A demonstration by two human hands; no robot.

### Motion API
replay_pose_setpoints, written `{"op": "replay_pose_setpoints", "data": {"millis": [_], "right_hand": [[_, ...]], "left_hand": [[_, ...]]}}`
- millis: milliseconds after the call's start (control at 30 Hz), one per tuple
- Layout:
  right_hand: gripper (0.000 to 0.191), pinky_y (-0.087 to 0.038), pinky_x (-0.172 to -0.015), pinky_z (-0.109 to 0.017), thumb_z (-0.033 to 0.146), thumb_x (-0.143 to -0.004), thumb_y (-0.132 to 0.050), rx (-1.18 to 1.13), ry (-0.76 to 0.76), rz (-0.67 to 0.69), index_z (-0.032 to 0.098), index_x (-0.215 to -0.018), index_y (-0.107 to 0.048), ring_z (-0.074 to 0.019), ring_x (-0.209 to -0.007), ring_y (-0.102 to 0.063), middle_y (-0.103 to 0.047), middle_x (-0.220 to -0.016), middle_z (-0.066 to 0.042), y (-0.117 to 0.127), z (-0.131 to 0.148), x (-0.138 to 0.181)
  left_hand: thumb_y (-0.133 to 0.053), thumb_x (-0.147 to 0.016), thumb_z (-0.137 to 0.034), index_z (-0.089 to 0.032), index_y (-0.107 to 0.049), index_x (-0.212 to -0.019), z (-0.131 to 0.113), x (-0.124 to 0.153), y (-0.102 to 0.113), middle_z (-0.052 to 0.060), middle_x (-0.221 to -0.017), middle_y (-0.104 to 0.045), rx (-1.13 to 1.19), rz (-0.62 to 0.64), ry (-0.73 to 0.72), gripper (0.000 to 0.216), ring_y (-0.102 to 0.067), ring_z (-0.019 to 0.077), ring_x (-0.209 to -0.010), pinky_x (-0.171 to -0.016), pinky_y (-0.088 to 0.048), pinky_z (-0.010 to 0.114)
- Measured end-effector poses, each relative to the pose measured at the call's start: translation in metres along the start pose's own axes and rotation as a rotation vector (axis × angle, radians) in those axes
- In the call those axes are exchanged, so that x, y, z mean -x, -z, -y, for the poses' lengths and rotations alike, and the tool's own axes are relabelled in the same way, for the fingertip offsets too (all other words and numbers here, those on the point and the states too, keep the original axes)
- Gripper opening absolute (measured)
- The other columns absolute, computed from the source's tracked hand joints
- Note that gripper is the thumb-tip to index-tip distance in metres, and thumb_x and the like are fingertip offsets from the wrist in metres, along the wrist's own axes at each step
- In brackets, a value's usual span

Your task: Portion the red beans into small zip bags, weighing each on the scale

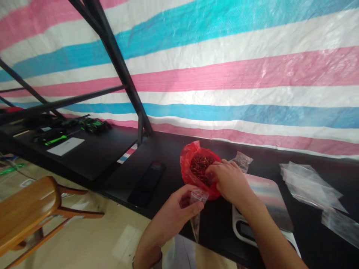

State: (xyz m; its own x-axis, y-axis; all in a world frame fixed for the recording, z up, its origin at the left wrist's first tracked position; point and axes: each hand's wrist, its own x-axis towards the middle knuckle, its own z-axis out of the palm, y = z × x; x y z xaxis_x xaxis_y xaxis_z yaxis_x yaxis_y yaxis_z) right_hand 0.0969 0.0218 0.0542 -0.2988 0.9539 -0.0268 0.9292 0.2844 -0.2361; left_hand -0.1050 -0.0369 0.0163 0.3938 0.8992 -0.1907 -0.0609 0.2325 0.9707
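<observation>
A red plastic bag (187, 164) lies open on the black table (165, 153), filled with small dark red pieces (199, 164). My right hand (228, 181) reaches into its mouth, fingers curled down among the pieces. My left hand (176, 211) is closed on a small clear plastic bag (196, 216), pinching its top so it hangs down at the table's front edge. A small clear bag with some dark pieces in it (242, 160) lies just behind my right hand.
A digital scale with a shiny plate (269, 201) sits under my right forearm. A pile of empty clear bags (308, 185) lies at the right. A dark phone (147, 183) lies left of the red bag. A wooden chair (30, 209) stands at the lower left.
</observation>
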Motion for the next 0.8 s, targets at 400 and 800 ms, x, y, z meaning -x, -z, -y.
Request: {"op": "replay_pose_setpoints", "data": {"millis": [400, 800], "right_hand": [[0.042, -0.039, -0.101, -0.041, 0.003, -0.089, -0.067, -0.363, -0.065, -0.035, 0.028, -0.118, -0.084, -0.0283, -0.125, -0.070, -0.084, -0.124, -0.002, -0.024, 0.004, -0.005], [0.042, -0.046, -0.111, -0.041, 0.003, -0.089, -0.066, -0.606, 0.001, -0.015, 0.024, -0.121, -0.084, -0.0280, -0.124, -0.072, -0.083, -0.127, -0.006, -0.038, 0.010, -0.006]], "left_hand": [[-0.086, -0.085, -0.062, -0.021, -0.076, -0.122, 0.003, 0.000, 0.013, 0.008, -0.117, -0.081, 0.086, -0.232, -0.043, 0.056, -0.072, 0.0220, -0.108, -0.099, -0.051, 0.031], [-0.091, -0.079, -0.062, -0.021, -0.077, -0.119, 0.002, 0.000, 0.014, 0.007, -0.110, -0.082, 0.194, -0.330, -0.089, 0.059, -0.075, 0.0193, -0.099, -0.092, -0.055, 0.028]]}}
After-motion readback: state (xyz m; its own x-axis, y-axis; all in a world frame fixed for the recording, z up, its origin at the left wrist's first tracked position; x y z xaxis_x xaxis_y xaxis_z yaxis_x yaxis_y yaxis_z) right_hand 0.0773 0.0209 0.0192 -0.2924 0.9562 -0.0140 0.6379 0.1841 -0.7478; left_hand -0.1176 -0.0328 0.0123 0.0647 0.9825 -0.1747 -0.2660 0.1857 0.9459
